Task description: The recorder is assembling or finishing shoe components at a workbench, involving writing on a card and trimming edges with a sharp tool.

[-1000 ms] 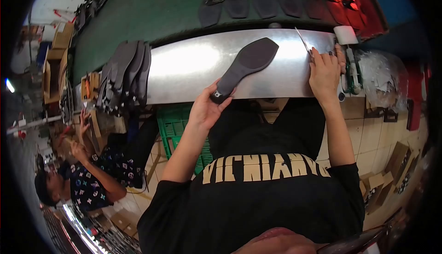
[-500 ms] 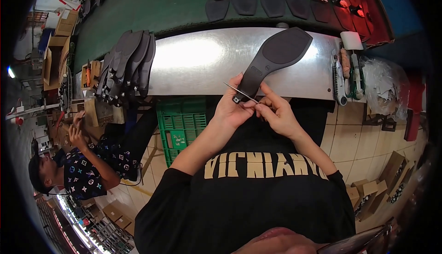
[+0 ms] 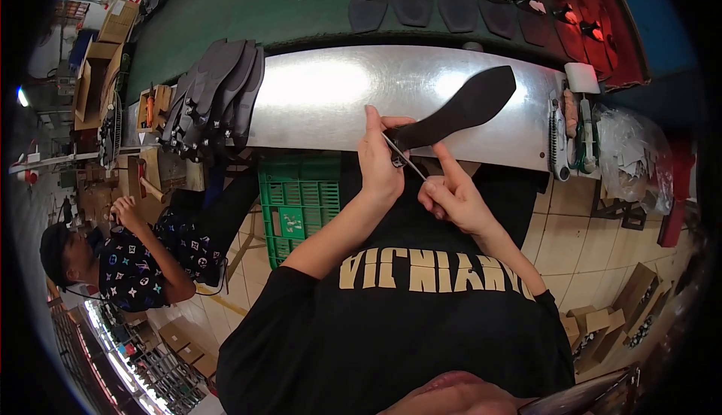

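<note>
A dark shoe sole (image 3: 475, 106) points away to the right over the steel bench, its narrow heel end in my left hand (image 3: 381, 165). The fingers of that hand close round the heel end, with the thumb raised along its left side. A small dark fitting with shiny bits (image 3: 398, 159) sits at the heel end. Across it slants a thin metal rod-like tool (image 3: 414, 168), whose lower end is pinched in my right hand (image 3: 459, 198). My right index finger stretches up to the edge of the sole. The tool's upper tip is close to my left palm.
Stacked dark soles (image 3: 218, 88) lie on the left of the steel bench (image 3: 316, 114). Beyond it, strapped soles (image 3: 412, 1) line a green belt (image 3: 263, 9). Hand tools (image 3: 571, 129) and a plastic bag (image 3: 635, 152) are at right. A green crate (image 3: 301, 204) stands below; a co-worker (image 3: 143, 257) sits left.
The sole has been turned, so its plain face shows instead of the side with the oval patch. My right hand has shifted slightly down and right with the tool.
</note>
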The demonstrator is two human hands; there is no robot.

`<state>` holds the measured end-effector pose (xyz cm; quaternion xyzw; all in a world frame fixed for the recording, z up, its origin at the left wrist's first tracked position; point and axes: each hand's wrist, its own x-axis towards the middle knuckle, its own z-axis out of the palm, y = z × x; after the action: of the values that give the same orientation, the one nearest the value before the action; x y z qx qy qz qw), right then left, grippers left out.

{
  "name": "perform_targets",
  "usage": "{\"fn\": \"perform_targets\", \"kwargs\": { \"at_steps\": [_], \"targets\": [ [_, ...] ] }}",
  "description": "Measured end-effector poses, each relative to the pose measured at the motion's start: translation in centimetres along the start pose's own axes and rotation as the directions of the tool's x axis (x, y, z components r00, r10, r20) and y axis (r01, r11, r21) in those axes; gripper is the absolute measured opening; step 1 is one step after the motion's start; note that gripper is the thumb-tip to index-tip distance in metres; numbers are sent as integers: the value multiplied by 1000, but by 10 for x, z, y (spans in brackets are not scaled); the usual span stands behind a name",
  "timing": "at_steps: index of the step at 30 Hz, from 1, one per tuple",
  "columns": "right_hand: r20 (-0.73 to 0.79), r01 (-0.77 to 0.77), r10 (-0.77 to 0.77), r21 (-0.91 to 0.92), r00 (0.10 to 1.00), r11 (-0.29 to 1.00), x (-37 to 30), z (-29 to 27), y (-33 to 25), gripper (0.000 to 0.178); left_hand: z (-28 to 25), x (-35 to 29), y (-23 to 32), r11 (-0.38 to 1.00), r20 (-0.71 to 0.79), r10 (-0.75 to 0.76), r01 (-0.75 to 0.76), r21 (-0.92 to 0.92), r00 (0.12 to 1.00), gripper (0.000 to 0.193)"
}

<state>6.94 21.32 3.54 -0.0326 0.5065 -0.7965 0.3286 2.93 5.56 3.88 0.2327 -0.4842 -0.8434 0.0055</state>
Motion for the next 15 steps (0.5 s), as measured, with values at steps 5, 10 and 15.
{"fn": "perform_targets", "kwargs": {
  "at_steps": [5,10,15],
  "targets": [
    [-75,-58,76,214,994,975,4,0,1,53,-2,-3,3,957,104,218,-233,171,970,73],
    [-131,21,-14,51,991,998,2,-4,-17,25,-14,0,2,961,143,202,-224,160,969,80],
    [-44,352,-604,-778,796,521,7,8,-7,20,-11,-5,15,941,219,239,-281,187,946,92]
  ]
}}
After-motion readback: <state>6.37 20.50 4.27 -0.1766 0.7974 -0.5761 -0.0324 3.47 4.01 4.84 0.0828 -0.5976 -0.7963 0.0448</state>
